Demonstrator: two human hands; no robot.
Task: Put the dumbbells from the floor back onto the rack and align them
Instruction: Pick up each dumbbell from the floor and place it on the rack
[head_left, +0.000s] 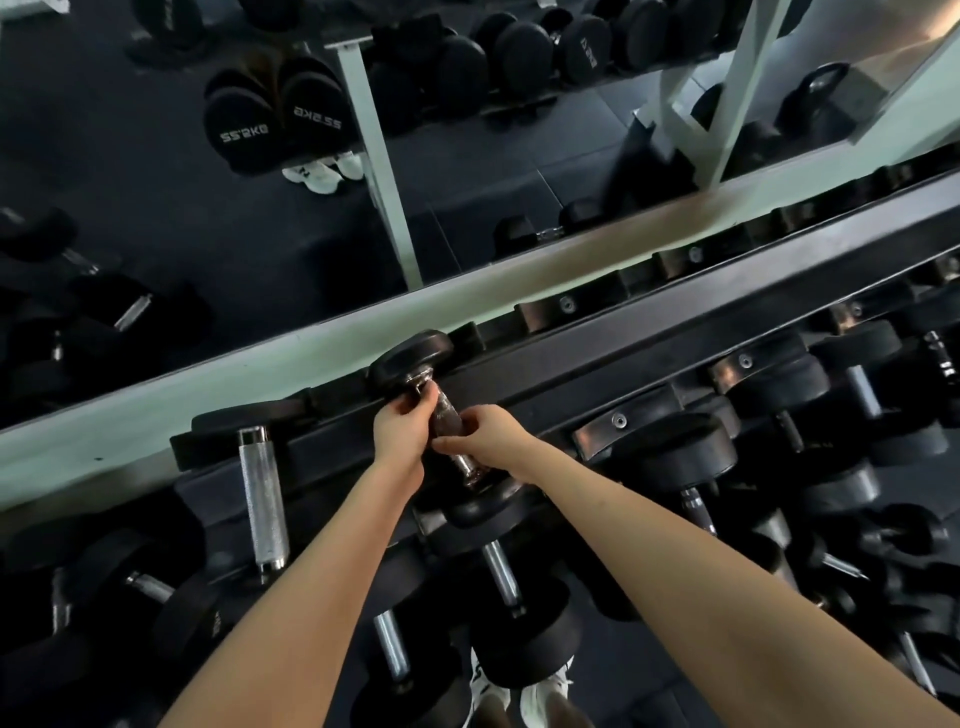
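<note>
Judged well into one placement, not yet finished. Holding a black, round-headed rubber dumbbell with a chrome knurled handle (445, 415) in both hands: left grip (402, 423) clenched round the handle close to the far head, right grip (485, 434) curled round it nearer the near head. Lying across the top tier of the black steel rack (597, 353), far head at the back rail, near head toward the front rail; cannot tell whether fully seated. Pointing away from the body, long axis crossing the back rail nearly square, far end leaning slightly left. Just left along that rail, a second dumbbell with a silver knurled handle (262, 493), already racked; below the rail, more filled tiers. Probably left to do: settle, let go, square up with the neighbour. Cannot tell whether any remain on the floor.
</note>
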